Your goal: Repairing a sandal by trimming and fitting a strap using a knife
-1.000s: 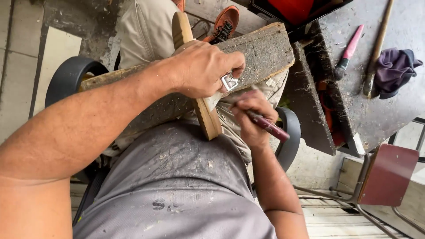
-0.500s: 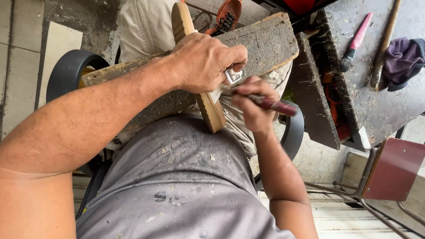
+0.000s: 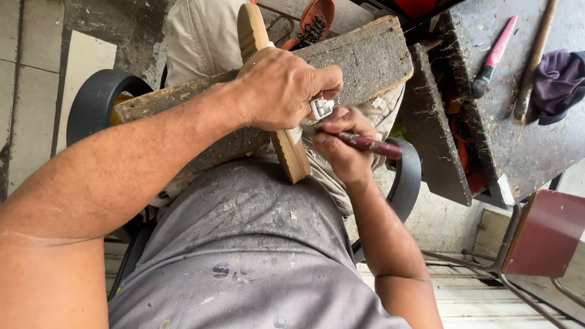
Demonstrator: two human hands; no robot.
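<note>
A tan shoe sole stands on its edge across a worn grey board that rests on my lap. My left hand wraps over the sole's middle and presses it down, with a white strap and small metal buckle under its fingertips. My right hand is closed on a dark red-handled tool, with the tip hidden at the sole's side just below the buckle. The two hands touch each other.
An orange shoe lies beyond the board. A dirty workbench to the right carries a pink-handled brush, a wooden-handled tool and a purple cloth. A dark red chair stands lower right. Black chair armrests flank me.
My right hand has shifted slightly to the left along the sole with the tool. My left hand keeps its grip in the same place.
</note>
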